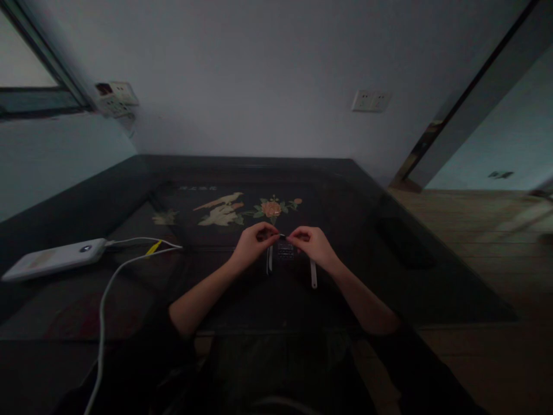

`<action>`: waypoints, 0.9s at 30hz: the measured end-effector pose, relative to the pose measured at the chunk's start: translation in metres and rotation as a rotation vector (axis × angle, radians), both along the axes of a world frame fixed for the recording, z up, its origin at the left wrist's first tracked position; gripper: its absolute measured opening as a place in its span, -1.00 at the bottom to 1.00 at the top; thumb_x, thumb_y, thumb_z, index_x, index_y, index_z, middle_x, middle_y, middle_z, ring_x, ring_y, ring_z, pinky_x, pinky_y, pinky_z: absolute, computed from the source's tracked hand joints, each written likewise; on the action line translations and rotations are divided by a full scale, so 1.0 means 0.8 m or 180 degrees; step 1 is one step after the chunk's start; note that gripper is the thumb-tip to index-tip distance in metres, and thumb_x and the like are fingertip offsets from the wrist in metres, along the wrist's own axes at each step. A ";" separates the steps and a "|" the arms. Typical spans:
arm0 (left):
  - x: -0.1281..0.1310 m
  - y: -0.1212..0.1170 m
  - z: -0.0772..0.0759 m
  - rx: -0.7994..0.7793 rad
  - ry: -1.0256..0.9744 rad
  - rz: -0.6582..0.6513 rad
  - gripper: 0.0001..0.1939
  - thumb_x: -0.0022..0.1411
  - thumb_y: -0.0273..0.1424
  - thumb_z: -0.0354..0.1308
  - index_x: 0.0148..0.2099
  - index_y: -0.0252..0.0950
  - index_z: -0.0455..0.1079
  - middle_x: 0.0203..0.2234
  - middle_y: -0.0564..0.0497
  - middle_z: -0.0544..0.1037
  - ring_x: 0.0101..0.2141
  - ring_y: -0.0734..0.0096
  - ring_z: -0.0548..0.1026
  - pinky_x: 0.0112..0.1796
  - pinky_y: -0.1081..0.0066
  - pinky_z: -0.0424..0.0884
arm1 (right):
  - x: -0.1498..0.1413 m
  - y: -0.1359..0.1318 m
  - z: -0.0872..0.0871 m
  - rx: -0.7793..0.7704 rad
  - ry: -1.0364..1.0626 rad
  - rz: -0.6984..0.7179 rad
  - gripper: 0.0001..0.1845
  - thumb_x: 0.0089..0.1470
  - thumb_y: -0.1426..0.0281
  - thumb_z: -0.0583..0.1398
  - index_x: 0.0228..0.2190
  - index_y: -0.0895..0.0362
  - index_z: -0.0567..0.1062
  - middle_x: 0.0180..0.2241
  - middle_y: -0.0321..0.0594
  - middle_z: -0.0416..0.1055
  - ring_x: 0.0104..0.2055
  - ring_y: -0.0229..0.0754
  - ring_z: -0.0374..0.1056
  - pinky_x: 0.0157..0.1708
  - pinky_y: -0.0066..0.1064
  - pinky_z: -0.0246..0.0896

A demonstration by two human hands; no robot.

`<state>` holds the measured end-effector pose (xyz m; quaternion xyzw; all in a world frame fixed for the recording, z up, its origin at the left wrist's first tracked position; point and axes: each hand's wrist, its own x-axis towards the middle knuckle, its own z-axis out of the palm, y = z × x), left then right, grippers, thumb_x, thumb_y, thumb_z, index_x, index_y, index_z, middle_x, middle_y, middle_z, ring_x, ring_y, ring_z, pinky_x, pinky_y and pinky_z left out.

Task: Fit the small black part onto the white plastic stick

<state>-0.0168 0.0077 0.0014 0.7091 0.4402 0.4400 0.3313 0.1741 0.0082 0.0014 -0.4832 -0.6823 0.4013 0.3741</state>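
My left hand (258, 241) and my right hand (316, 245) meet over the dark table, thumb pinched to fingers on each. Between the two sets of fingertips spans a tiny dark piece with a pale glint (282, 235), too small and dim to name. Just below it lies a small clear case with little compartments (286, 251). A thin pale tool with two narrow prongs (269, 262) lies under my left hand, its upper end hidden. From beneath my right hand sticks out a flat whitish strip with a hole near its end (314, 276).
On the left of the table (345, 305) lies a white power bank (60, 258), its white cable (103, 311) with a yellow tag (154, 248) running toward me. A dark flat object (406, 242) rests at the right. Behind stands a wall with sockets (370, 101).
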 end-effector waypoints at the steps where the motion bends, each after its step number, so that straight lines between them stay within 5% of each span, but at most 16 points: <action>1: 0.000 0.000 -0.001 0.0067 0.0078 0.0008 -0.83 0.09 -0.35 0.20 -0.28 -0.34 0.44 -0.44 0.01 0.52 -0.41 0.45 0.46 -0.37 0.45 0.38 | 0.000 0.000 0.000 0.0015 -0.0050 -0.0013 -0.80 -0.05 0.28 0.23 -0.48 0.19 0.47 -0.61 -0.28 0.37 -0.60 -0.29 0.26 -0.57 -0.46 0.09; 12: -0.004 0.003 -0.006 0.0269 0.0393 -0.0070 -0.85 0.10 -0.32 0.22 -0.34 -0.31 0.48 -0.42 -0.02 0.55 -0.36 0.40 0.48 -0.35 0.42 0.39 | -0.005 -0.004 0.003 0.0412 -0.0621 -0.0089 -0.86 -0.04 0.35 0.25 -0.50 0.17 0.52 -0.65 -0.33 0.32 -0.58 -0.31 0.21 -0.57 -0.48 0.01; 23: -0.008 0.007 -0.001 0.0213 0.0348 0.0064 -0.88 0.11 -0.35 0.20 -0.35 -0.30 0.47 -0.41 -0.03 0.56 -0.34 0.38 0.49 -0.30 0.38 0.41 | 0.005 0.001 0.009 0.0407 -0.0237 -0.0225 -0.81 0.06 0.32 0.16 -0.43 0.18 0.51 -0.57 -0.26 0.39 -0.55 -0.27 0.28 -0.50 -0.44 0.12; 27: -0.020 0.013 0.008 0.0166 0.0565 -0.0485 -0.93 0.09 -0.39 0.21 -0.37 -0.28 0.48 -0.33 -0.04 0.56 -0.26 0.34 0.50 -0.19 0.31 0.40 | 0.010 0.006 0.007 0.0701 -0.0584 -0.0368 -0.89 0.03 0.41 0.19 -0.43 0.17 0.52 -0.47 -0.21 0.44 -0.44 -0.23 0.31 -0.41 -0.41 0.15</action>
